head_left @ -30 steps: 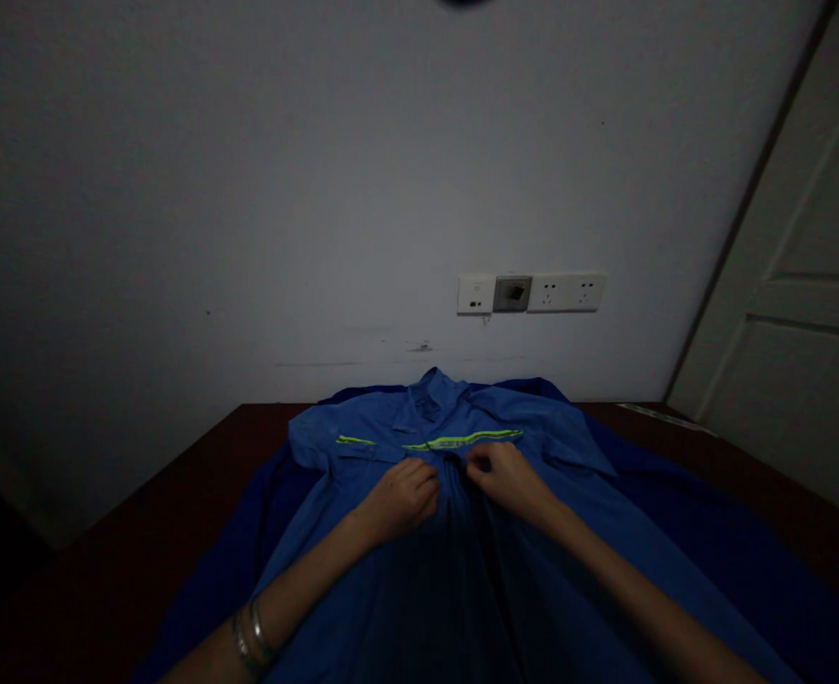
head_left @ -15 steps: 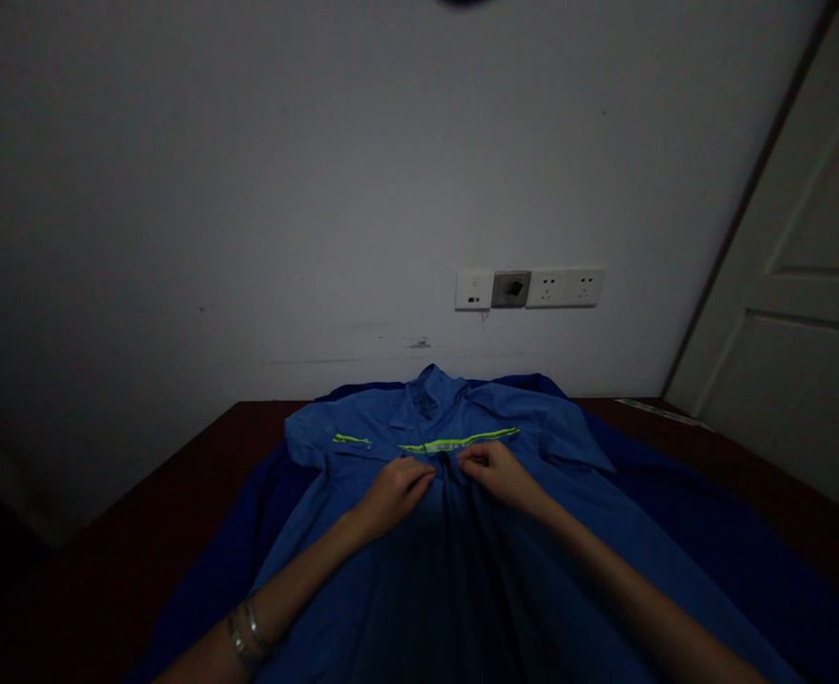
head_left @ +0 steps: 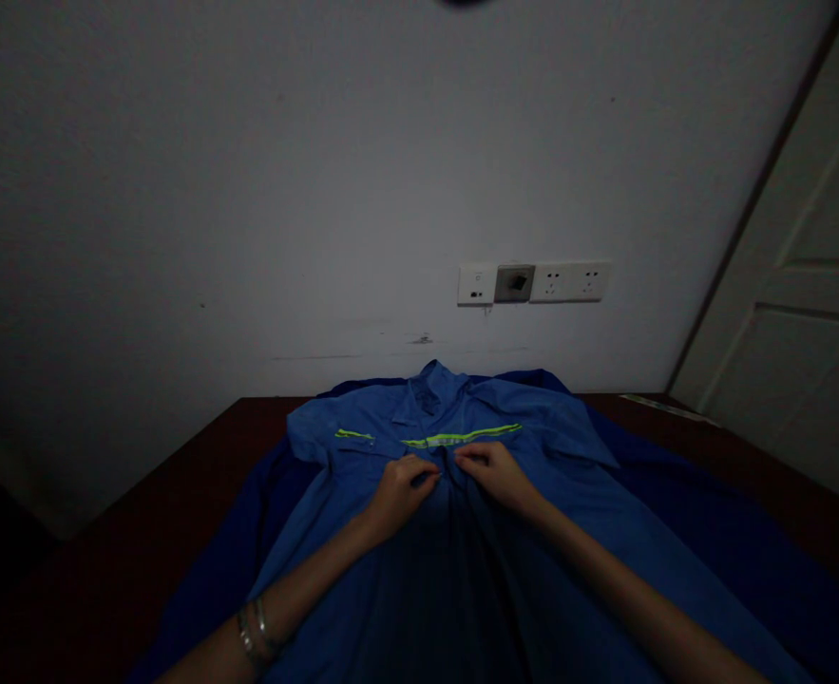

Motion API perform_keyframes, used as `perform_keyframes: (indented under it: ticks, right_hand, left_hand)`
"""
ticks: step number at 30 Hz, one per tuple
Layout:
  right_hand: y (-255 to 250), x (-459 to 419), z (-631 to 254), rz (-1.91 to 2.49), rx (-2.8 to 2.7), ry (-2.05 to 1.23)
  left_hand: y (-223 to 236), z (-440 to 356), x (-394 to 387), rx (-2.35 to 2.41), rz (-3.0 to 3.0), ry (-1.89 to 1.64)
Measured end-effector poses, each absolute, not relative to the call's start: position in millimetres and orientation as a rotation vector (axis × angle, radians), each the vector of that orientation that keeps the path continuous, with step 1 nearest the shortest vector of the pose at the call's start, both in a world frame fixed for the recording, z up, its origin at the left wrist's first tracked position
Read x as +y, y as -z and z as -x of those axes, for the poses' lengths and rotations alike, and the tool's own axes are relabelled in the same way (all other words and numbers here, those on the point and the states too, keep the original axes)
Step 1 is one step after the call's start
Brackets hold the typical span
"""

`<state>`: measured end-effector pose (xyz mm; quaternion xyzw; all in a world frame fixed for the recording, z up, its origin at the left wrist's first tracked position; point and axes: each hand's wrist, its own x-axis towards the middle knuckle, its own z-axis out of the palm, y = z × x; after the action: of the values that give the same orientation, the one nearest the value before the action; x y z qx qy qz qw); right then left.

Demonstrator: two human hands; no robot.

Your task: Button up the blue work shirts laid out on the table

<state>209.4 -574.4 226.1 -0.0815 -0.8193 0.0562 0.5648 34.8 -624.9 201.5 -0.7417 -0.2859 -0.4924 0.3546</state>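
A light blue work shirt (head_left: 362, 404) with yellow-green reflective strips lies spread out, its collar toward the wall. At the front opening, just below the chest strip, my left hand (head_left: 403, 489) pinches the shirt's fabric between thumb and fingers. My right hand (head_left: 496, 472) pinches the other side of the opening, a short gap away. The fabric between the hands is dark, and any button there is too small to make out. Underneath lies a darker blue garment (head_left: 665, 484), showing on both sides of the shirt.
The garments lie on a dark red-brown table (head_left: 205, 456) against a pale wall (head_left: 305, 209). A row of wall sockets (head_left: 565, 282) sits above the collar. A white panelled door (head_left: 810, 351) stands at the right, near a thin strip (head_left: 665, 408) on the table's far edge.
My hands have come slightly closer together at the front opening. The right hand moved a little to the left. The shirt stays in place.
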Motion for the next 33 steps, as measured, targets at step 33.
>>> perform_keyframes:
  ticks: [33]
  right_hand:
    - [-227.2,-554.6,-202.7,0.188,-1.882,-0.428]
  left_hand:
    - [-196.1,-46.0,-617.9,-0.798,1.761,1.394]
